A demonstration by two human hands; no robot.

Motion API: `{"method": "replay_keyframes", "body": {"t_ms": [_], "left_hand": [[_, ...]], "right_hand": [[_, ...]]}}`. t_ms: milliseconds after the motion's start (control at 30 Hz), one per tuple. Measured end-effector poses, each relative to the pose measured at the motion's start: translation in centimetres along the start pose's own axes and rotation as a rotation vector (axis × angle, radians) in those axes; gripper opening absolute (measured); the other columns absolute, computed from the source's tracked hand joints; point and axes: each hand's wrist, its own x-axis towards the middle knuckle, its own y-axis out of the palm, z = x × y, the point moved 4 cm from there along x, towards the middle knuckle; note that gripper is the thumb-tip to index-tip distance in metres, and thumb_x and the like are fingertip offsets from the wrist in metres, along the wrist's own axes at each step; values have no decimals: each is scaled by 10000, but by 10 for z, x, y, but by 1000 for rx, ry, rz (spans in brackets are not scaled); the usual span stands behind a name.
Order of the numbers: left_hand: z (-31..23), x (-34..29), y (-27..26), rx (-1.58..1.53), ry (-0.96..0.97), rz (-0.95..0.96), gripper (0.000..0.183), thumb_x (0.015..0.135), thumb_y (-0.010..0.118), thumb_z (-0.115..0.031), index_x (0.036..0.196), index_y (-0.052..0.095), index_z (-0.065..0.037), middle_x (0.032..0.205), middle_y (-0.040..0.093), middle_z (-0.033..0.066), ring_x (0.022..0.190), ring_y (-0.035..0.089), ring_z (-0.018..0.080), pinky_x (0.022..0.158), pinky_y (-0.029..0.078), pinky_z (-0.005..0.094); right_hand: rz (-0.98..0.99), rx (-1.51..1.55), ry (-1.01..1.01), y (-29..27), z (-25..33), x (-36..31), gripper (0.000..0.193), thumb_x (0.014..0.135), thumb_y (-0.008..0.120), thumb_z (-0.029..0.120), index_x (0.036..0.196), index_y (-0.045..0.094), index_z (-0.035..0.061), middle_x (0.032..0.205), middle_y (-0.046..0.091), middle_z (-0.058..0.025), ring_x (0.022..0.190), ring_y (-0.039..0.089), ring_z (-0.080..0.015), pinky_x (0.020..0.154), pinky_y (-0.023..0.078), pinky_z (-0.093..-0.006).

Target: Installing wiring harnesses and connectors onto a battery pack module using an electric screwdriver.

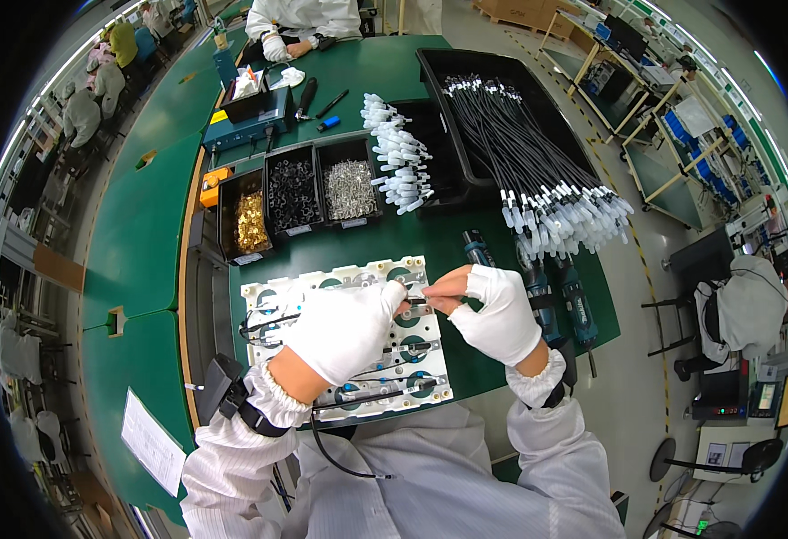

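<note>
Both my hands, in white fingerless gloves, meet over a white fixture plate lying on the green bench. My left hand is closed, its fingertips pinching a short black cable end near the plate's far right part. From the other side, the thumb and fingers of my right hand come together on the same cable end. Several black cables lie across the plate, one of them along its near edge. My left hand covers much of the plate's middle.
Beyond the plate stand bins of gold parts, black clips and silver parts. A black tray holds many cables with white-capped ends. Power screwdrivers lie at right. A person sits across the bench.
</note>
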Motion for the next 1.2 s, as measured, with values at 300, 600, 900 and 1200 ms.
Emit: {"method": "replay_keyframes", "body": {"t_ms": [300, 600, 900, 1200], "left_hand": [[-1, -4, -2, 6, -35, 21, 151, 886, 598, -71, 1034, 572, -87, 815, 684, 109, 713, 693, 311, 593, 519, 420], [2, -4, -5, -42, -36, -27, 119, 923, 658, -116, 1010, 584, -85, 783, 694, 105, 668, 695, 293, 588, 515, 384], [-10, 9, -8, -36, 2, 173, 151, 875, 632, -72, 1022, 602, -71, 951, 626, 122, 861, 673, 324, 702, 553, 434], [-8, 11, -4, -211, -107, 192, 189, 840, 657, -52, 1024, 627, -77, 921, 648, 146, 828, 663, 380, 703, 544, 464]], "right_hand": [[105, -55, 25, -5, 12, 8, 121, 843, 714, 4, 959, 744, 24, 882, 718, -147, 742, 696, -303, 665, 549, -356], [88, -93, -46, 2, 12, 4, 121, 858, 702, 15, 973, 738, 17, 897, 716, -146, 777, 698, -321, 707, 565, -368], [249, -385, -211, 3, 20, 8, 154, 776, 664, -32, 889, 739, 40, 899, 708, -91, 848, 688, -271, 758, 566, -351], [485, -747, -375, 13, 24, 13, 66, 763, 646, 3, 797, 654, 59, 831, 628, -83, 834, 635, -284, 756, 531, -382]]}}
